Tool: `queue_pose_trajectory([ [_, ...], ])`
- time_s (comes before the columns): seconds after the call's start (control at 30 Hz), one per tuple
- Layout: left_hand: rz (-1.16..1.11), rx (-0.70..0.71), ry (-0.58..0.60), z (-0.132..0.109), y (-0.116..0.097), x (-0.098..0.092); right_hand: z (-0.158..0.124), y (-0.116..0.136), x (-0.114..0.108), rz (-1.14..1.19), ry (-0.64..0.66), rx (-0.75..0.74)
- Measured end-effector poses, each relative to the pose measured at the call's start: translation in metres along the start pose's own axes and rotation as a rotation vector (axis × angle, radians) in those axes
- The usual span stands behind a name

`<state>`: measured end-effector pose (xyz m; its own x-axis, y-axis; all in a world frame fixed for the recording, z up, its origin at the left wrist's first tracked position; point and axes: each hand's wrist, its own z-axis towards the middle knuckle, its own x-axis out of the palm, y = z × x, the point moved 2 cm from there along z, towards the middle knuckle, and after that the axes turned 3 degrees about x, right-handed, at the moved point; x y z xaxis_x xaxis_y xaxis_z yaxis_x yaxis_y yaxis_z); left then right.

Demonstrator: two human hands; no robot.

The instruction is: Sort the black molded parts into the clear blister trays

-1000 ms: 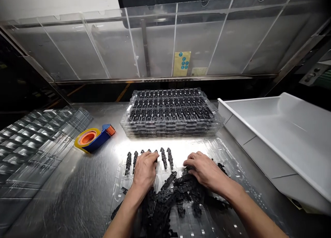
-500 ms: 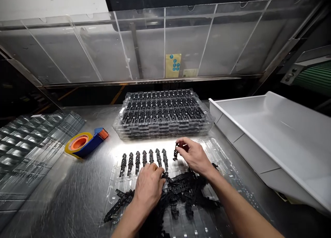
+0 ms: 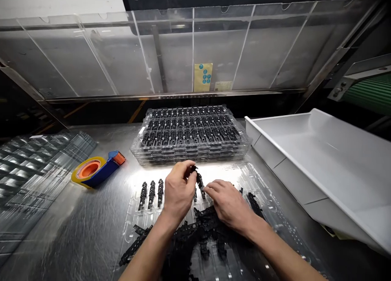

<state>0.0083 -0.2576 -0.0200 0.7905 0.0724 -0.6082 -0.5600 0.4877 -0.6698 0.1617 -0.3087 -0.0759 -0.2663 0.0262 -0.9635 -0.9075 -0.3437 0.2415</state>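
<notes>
The clear tray [image 3: 270, 201] carries heaped black parts [image 3: 204, 223]; at its far row [image 3: 152, 194] my left hand [image 3: 179, 191] pinches one part [image 3: 199, 180], my right hand [image 3: 229, 203] beside it, grip unclear; I judge this seating, with careful alignment called for next.

Illumination uneven. Strong glare whitens the centre of the tabletop [image 3: 100, 220], just in front of the tray stack [image 3: 189, 154]; light source out of frame. Background dim, upper right corner dark. Black parts [image 3: 210, 226] merge into shadow toward the lower edge. Clear trays [image 3: 33, 179] at left look smeared. Wide-angle stretching noted at the sides.
</notes>
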Motion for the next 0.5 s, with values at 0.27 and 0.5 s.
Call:
queue_pose_trajectory([
  [0.27,0.063,0.345,0.256,-0.004,0.013,0.068,-0.036,-0.051,-0.010,-0.016,0.011,0.430],
  [0.5,0.081,0.059,0.206,0.018,-0.009,0.019,-0.035,-0.061,-0.013,0.491,0.007,0.554],
])
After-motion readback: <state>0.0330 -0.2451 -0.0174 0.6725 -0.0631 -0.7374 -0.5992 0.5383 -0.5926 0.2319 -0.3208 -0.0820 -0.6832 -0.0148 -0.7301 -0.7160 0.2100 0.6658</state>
